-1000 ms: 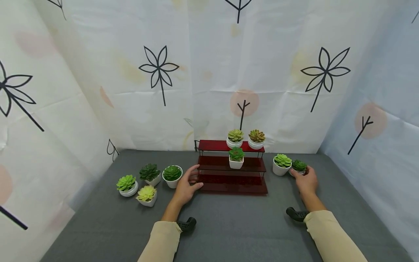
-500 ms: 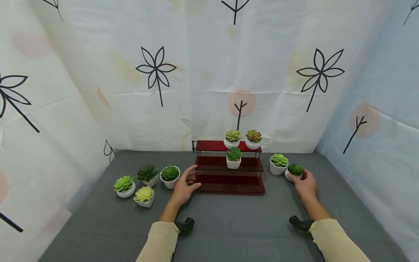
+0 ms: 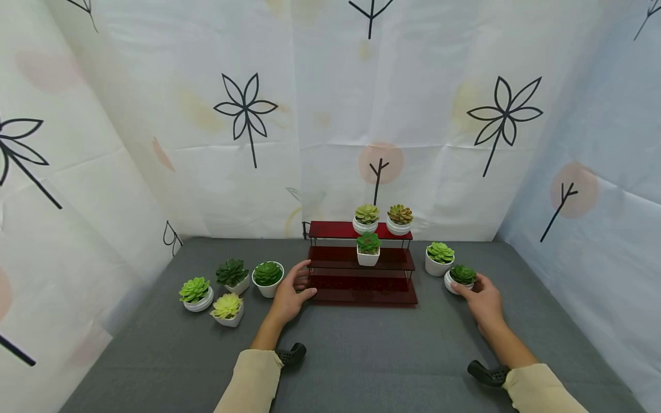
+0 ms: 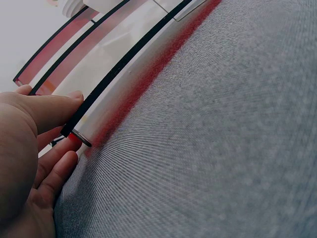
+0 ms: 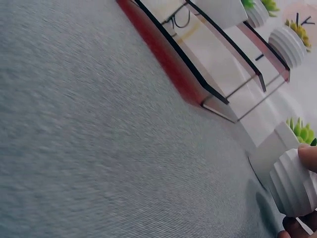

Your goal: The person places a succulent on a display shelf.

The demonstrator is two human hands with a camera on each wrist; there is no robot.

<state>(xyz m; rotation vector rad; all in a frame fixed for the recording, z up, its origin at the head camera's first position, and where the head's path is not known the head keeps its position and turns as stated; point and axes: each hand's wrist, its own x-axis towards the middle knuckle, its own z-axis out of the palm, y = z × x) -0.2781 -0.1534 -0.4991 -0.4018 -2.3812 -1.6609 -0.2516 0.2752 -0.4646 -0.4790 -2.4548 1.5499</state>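
A dark red three-tier rack (image 3: 361,296) stands at the middle back. My left hand (image 3: 286,298) grips its left end, the thumb (image 4: 59,106) against a shelf's edge and fingers curled at the corner. Two succulents in white ribbed pots, one light green (image 3: 366,218) and one brownish (image 3: 400,218), sit on the top tier; a green one in a square pot (image 3: 368,255) is on the middle tier. My right hand (image 3: 485,301) pinches a ribbed white pot (image 5: 290,183) with a dark green succulent (image 3: 463,274), tilted and seemingly just off the cloth.
Right of the rack stands a light green succulent in a white pot (image 3: 439,264), beside the held one. Several potted succulents, among them a yellow-green one (image 3: 227,310), stand left of my left hand. Patterned cloth (image 3: 330,115) hangs behind the grey table (image 3: 361,367).
My right hand has brought its potted succulent slightly nearer to me, away from the light green one, and the wrist has swung right. The left hand keeps its place on the rack.
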